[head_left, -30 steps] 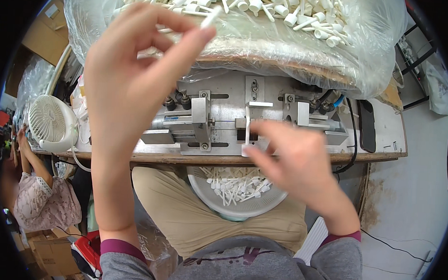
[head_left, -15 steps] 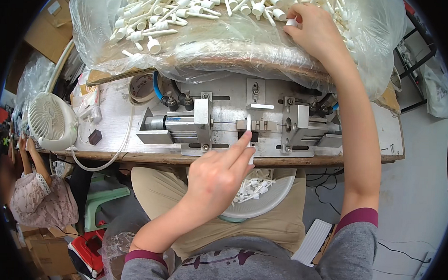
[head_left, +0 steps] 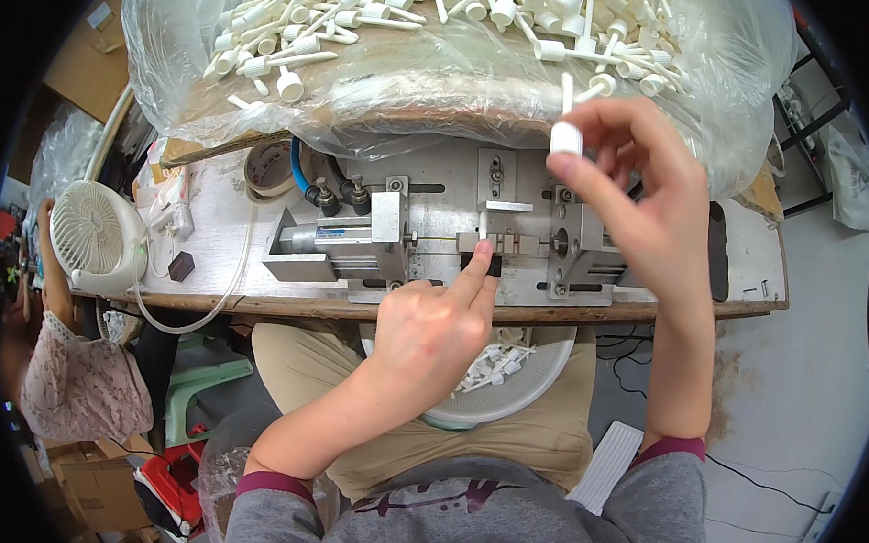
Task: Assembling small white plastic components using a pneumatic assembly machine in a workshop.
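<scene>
My right hand (head_left: 648, 198) holds a small white plastic piece (head_left: 565, 134) with a thin stem between thumb and fingers, raised above the right side of a metal press fixture (head_left: 436, 238). My left hand (head_left: 432, 334) rests at the table's front edge, its index finger pointing onto the small block in the middle of the fixture. Behind the fixture lies a pile of white plastic pieces (head_left: 367, 20) on a clear plastic sheet. On my lap sits a white bowl (head_left: 536, 380) with several more white pieces in it.
A small white fan (head_left: 96, 236) stands at the table's left end, with a tape roll (head_left: 271, 170) and a white cable beside it. Another person (head_left: 67, 374) sits at the far left. A red tool lies on the floor at lower left.
My right hand has come back from the pile with a white piece and now holds it above the fixture. My left hand stayed at the fixture's middle.
</scene>
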A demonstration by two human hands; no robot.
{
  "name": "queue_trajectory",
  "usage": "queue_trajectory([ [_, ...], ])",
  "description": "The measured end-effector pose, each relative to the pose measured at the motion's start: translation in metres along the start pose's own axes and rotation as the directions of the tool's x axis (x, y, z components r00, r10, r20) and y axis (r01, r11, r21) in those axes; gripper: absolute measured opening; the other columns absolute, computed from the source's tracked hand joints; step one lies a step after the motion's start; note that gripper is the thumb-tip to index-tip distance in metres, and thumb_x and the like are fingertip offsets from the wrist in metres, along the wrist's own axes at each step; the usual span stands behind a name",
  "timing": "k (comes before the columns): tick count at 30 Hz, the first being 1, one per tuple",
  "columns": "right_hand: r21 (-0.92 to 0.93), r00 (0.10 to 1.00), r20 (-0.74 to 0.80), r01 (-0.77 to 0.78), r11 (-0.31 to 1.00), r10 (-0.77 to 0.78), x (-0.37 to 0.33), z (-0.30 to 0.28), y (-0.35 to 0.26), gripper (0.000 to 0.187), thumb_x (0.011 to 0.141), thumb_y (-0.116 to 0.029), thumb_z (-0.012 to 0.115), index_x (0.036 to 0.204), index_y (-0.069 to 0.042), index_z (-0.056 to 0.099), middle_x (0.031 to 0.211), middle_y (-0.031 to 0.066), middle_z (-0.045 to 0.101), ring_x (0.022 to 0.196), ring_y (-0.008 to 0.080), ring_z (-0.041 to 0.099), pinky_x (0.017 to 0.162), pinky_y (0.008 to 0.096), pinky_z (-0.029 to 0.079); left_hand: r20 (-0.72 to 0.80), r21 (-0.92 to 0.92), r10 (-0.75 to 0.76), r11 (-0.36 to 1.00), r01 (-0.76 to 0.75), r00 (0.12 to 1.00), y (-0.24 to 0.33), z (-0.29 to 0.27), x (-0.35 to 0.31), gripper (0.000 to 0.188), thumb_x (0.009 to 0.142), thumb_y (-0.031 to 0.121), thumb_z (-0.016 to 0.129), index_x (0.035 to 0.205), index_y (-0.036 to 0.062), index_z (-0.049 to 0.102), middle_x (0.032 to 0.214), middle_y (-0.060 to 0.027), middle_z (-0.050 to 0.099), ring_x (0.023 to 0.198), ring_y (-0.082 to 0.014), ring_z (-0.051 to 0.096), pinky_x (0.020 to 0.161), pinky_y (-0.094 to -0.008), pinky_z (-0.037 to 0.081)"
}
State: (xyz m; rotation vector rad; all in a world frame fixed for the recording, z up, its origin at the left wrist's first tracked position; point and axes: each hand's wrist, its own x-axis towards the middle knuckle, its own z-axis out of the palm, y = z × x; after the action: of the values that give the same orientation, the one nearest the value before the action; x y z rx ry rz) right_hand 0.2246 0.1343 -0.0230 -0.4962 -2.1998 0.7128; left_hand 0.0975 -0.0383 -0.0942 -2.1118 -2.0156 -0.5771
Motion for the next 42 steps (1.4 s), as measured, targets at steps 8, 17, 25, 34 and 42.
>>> queue_trajectory([
  [8, -0.189, 0.977, 0.008, 0.210, 0.959, -0.212, -0.078, 0.017, -0.011, 0.034, 0.074, 0.000, 0.079, 0.106, 0.000, 0.067, 0.125, 0.0171, 0.066, 0.100, 0.0303, 0.069, 0.079, 0.0368, 0.058, -0.287, -0.364, -0.028, 0.928, -0.081, 0.958, -0.033, -0.059, 0.062, 0.017, 0.084, 0.009, 0.077, 0.100, 0.0060, 0.076, 0.086, -0.0035, 0.075, 0.065, -0.0092, 0.064, 0.057, -0.0226, 0.048],
  [17, -0.466, 0.937, 0.225, 0.344, 0.815, -0.267, -0.104, 0.064, -0.015, 0.016, 0.076, -0.007, 0.065, 0.090, -0.001, 0.064, 0.118, 0.0190, 0.071, 0.058, 0.0106, 0.059, 0.055, 0.0249, 0.044, -0.196, -0.200, 0.139, 0.963, -0.178, 0.971, -0.061, -0.038, 0.188, 0.022, 0.086, 0.002, 0.063, 0.104, -0.0018, 0.074, 0.100, -0.0228, 0.072, 0.098, -0.0378, 0.068, 0.091, -0.0442, 0.053],
  [25, -0.524, 0.932, 0.335, 0.308, 0.794, -0.140, -0.086, 0.064, -0.024, 0.016, 0.073, -0.004, 0.066, 0.088, -0.001, 0.060, 0.122, 0.0201, 0.070, 0.045, 0.0157, 0.049, 0.049, 0.0259, 0.043, -0.089, -0.320, -0.031, 0.948, 0.001, 0.996, -0.055, -0.045, 0.188, 0.026, 0.085, 0.014, 0.071, 0.101, -0.0060, 0.073, 0.089, -0.0251, 0.072, 0.084, -0.0339, 0.072, 0.079, -0.0395, 0.058],
  [34, -0.319, 0.914, 0.389, 0.252, 0.914, -0.116, -0.065, 0.037, -0.022, 0.025, 0.079, -0.014, 0.077, 0.097, -0.003, 0.065, 0.108, 0.0151, 0.074, 0.052, 0.0188, 0.062, 0.049, 0.0268, 0.047, -0.243, -0.624, -0.183, 0.782, -0.009, 0.953, -0.041, -0.081, 0.082, 0.024, 0.078, 0.005, 0.080, 0.102, 0.0022, 0.076, 0.107, -0.0116, 0.072, 0.081, -0.0164, 0.071, 0.070, -0.0268, 0.058],
  [42, -0.589, 0.903, 0.194, 0.420, 0.690, -0.384, 0.059, -0.049, 0.046, 0.020, 0.084, -0.011, 0.075, 0.103, -0.005, 0.070, 0.092, 0.0042, 0.068, 0.076, 0.0120, 0.056, 0.068, 0.0259, 0.044, -0.142, -0.276, -0.014, 0.961, -0.025, 0.990, -0.005, -0.031, -0.006, 0.033, 0.072, 0.008, 0.083, 0.104, 0.0043, 0.074, 0.125, -0.0097, 0.070, 0.076, -0.0190, 0.070, 0.067, -0.0284, 0.056],
])
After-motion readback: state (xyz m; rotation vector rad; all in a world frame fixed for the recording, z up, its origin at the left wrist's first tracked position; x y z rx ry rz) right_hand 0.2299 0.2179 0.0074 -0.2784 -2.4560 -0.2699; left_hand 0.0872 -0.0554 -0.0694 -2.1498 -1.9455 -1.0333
